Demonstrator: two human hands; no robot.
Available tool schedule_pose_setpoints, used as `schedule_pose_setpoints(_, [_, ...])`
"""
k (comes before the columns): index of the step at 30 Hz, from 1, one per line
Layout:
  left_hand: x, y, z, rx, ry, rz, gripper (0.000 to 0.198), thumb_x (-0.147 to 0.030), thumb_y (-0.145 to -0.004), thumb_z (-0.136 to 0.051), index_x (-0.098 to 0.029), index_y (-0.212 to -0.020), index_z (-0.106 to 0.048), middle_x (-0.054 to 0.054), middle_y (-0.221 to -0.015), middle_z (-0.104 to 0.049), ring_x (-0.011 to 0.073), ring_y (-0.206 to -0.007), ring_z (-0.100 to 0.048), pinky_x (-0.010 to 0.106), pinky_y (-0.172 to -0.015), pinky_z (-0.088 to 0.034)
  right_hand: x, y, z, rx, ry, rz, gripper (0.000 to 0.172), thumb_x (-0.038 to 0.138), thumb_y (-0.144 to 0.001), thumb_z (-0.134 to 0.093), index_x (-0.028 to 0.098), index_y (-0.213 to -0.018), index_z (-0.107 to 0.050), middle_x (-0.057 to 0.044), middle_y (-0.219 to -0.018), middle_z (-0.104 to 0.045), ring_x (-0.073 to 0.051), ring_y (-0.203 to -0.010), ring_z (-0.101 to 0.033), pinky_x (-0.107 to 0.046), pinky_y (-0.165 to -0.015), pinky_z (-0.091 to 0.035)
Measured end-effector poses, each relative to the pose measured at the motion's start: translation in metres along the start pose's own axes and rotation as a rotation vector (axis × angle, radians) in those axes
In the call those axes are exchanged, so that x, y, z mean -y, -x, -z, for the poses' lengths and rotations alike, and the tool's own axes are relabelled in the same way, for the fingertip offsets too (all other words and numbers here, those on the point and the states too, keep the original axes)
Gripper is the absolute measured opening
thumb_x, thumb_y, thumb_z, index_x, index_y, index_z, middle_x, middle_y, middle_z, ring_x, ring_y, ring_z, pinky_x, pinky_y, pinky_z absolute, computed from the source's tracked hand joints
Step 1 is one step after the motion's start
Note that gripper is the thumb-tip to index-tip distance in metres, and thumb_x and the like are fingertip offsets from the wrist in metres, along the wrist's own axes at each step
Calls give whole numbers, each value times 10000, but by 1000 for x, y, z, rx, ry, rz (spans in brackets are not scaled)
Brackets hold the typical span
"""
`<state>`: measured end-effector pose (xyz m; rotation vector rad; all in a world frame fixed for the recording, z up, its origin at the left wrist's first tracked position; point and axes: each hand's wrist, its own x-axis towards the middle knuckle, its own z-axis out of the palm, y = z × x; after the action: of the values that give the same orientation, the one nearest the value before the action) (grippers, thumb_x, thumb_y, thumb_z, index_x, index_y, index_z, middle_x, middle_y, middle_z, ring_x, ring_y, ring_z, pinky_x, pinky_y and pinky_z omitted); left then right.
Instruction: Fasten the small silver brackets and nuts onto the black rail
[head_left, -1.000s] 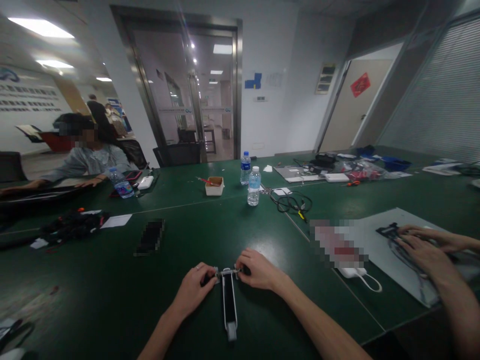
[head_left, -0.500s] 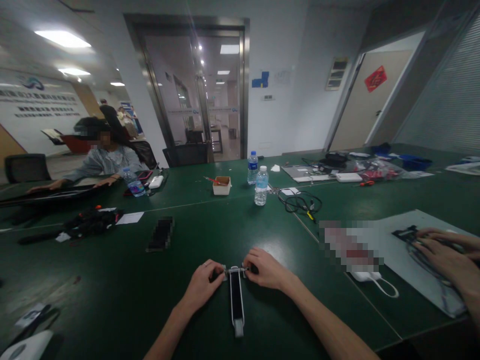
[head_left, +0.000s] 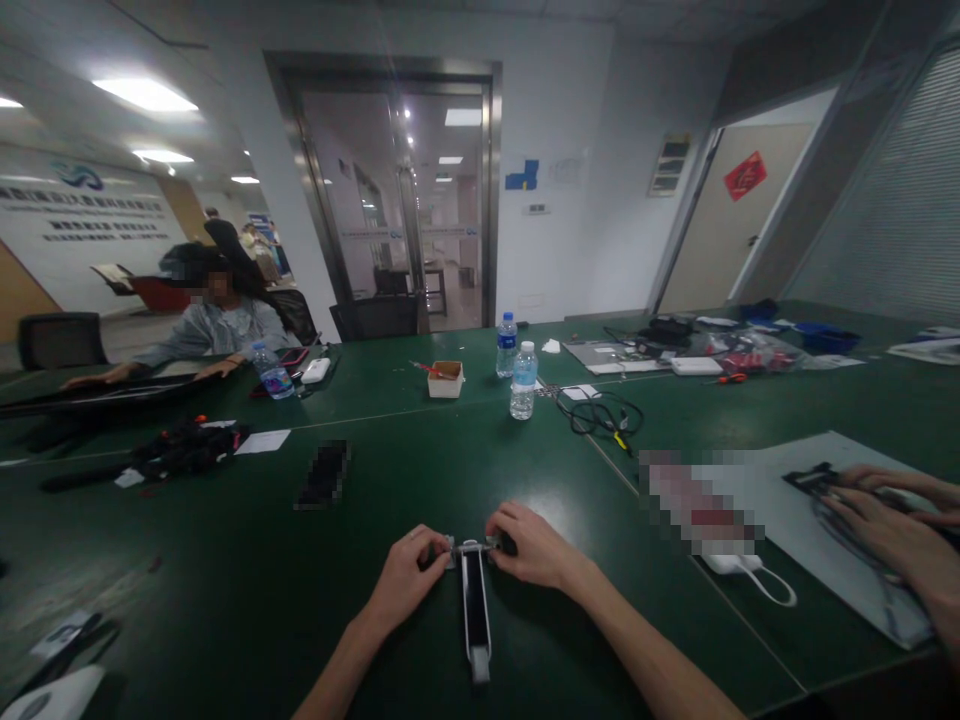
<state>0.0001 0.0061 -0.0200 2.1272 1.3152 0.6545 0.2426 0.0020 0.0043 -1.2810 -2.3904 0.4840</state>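
My left hand (head_left: 409,580) is curled, thumb and fingertips pinched on the left end of a small metal cross-piece (head_left: 471,546); my right hand (head_left: 529,548) is curled the same way, closed on its right end; that cross-piece sits at the far end of a narrow black bar (head_left: 476,615), which lies flat on the green table (head_left: 225,600) near its near edge, its length pointing at me and its pale tip nearest me; I judge the work at the fitting mid-way, since both hands are on it and nothing is let go, but I cannot tell whether the piece is seated or loose; no tool or spare part lies beside the bar. To the right a co-worker's hands (head_left: 892,520) rest on dark wiring on a grey mat (head_left: 787,480), with a white power bank (head_left: 724,565) just beside the mat's near edge; toward the table's middle stand two water bottles (head_left: 523,380), a small cardboard box (head_left: 445,379) and a coil of black cable (head_left: 600,412); another person sits at the far left edge.
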Motion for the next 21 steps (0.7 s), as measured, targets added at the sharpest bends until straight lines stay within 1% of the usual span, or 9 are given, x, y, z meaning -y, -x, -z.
schedule_pose_setpoints(3, [-5,0,1,-42,9,2,144,-296,-864,-554,-198,-854,-658,9,-841,-606,170,-704,-541,255,-630,-442,27,1,-9,-33,-19,-63,283,251,-833,-568,206,-1112,-552,-76,-1083,-546,-212,-970,-519,-333,-836,-444])
schedule_pose_setpoints(6, [-7,-1,2,-101,9,18,165,-293,-859,-527,-191,-842,-655,13,-805,-597,177,-681,-536,268,-621,-441,57,-2,-34,-2,87,-151,420,303,-815,-589,247,-1223,-505,-124,-1172,-507,-315,-1086,-470,-423,-796,-478])
schedule_pose_setpoints(7, [-7,-1,3,-120,8,26,171,-287,-858,-515,-189,-841,-653,14,-798,-594,178,-673,-536,272,-617,-440,64,-3,-43,-3,145,-206,476,269,-795,-601,246,-1256,-487,-148,-1204,-496,-348,-1118,-451,-446,-778,-484])
schedule_pose_setpoints(9, [-5,-2,4,-156,4,39,170,-276,-849,-505,-185,-834,-648,15,-782,-589,181,-664,-539,278,-616,-441,73,-8,-58,12,225,-236,633,199,-707,-665,249,-1302,-457,-171,-1282,-458,-389,-1171,-419,-468,-777,-489])
schedule_pose_setpoints(11, [-2,-3,5,-187,0,50,157,-268,-835,-511,-185,-834,-643,13,-767,-586,186,-660,-544,285,-619,-445,72,-14,-65,32,267,-236,651,142,-671,-670,254,-1283,-479,-168,-1298,-449,-397,-1197,-405,-462,-782,-494])
schedule_pose_setpoints(13, [1,-3,6,-212,-3,60,144,-265,-828,-519,-186,-836,-638,12,-763,-586,190,-664,-549,290,-625,-449,63,-20,-64,38,285,-226,555,108,-700,-627,253,-1226,-526,-159,-1265,-469,-379,-1188,-419,-428,-767,-502])
schedule_pose_setpoints(16, [4,-3,8,-221,1,70,143,-262,-839,-517,-182,-843,-635,15,-779,-590,189,-675,-554,290,-632,-454,37,-32,-53,-3,338,-229,446,48,-776,-513,247,-1171,-562,-149,-1202,-495,-341,-1144,-451,-362,-725,-504])
schedule_pose_setpoints(18, [4,-2,9,-207,10,76,144,-253,-848,-515,-178,-853,-638,19,-804,-598,185,-681,-559,285,-630,-460,11,-42,-42,-37,409,-282,440,15,-786,-477,248,-1147,-573,-133,-1178,-501,-310,-1107,-471,-321,-712,-496])
schedule_pose_setpoints(21, [5,-2,10,-179,23,87,136,-223,-849,-518,-177,-861,-645,20,-835,-609,180,-696,-568,276,-630,-470,-34,-58,-20,-103,517,-432,548,-8,-806,-445,298,-1258,-490,-102,-1181,-494,-269,-1073,-481,-277,-686,-479])
